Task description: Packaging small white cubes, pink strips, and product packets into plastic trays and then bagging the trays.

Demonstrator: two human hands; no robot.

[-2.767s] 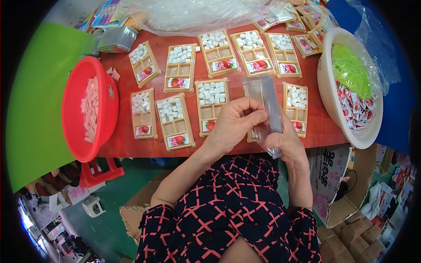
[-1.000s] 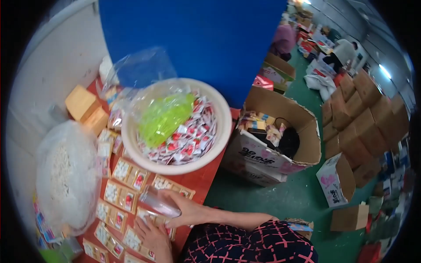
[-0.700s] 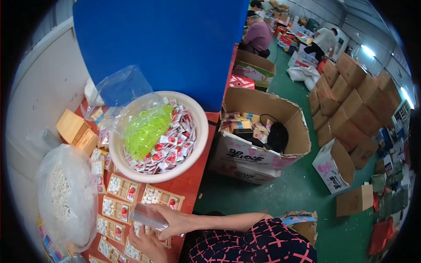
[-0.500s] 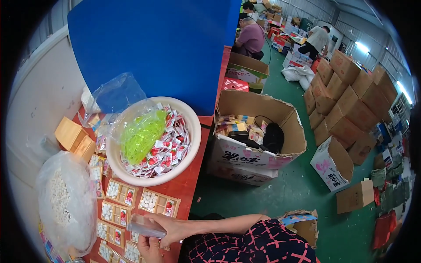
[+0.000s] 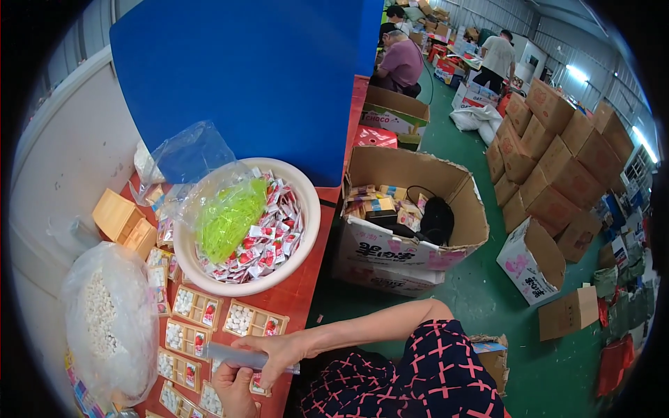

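Observation:
My right hand point(image 5: 275, 354) reaches in from the right, its fingers closed round a long translucent plastic piece point(image 5: 240, 356), perhaps a stack of clear covers. My left hand point(image 5: 235, 391) pinches the same piece from below. Both hands are over small tan trays. One tan tray point(image 5: 255, 320) just beyond them has white pellets in one compartment and a strawberry-printed sachet in another. More such trays point(image 5: 185, 337) lie to the left. Behind them stands a round whitish basin point(image 5: 306, 261) of strawberry-printed sachets, with a bag of bright green strips point(image 5: 230, 219) on top.
A clear bag of white pellets point(image 5: 101, 317) sits at the left, near stacked tan trays point(image 5: 120, 216). A blue panel point(image 5: 237, 83) stands behind the red table point(image 5: 296, 299). Right of it is an open carton point(image 5: 411, 258) on the green floor. Other people work in the background.
Both hands and the plastic piece have shifted slightly, and the piece now lies more level. My right elbow has risen. A person in the background has straightened up. The view has moved slightly.

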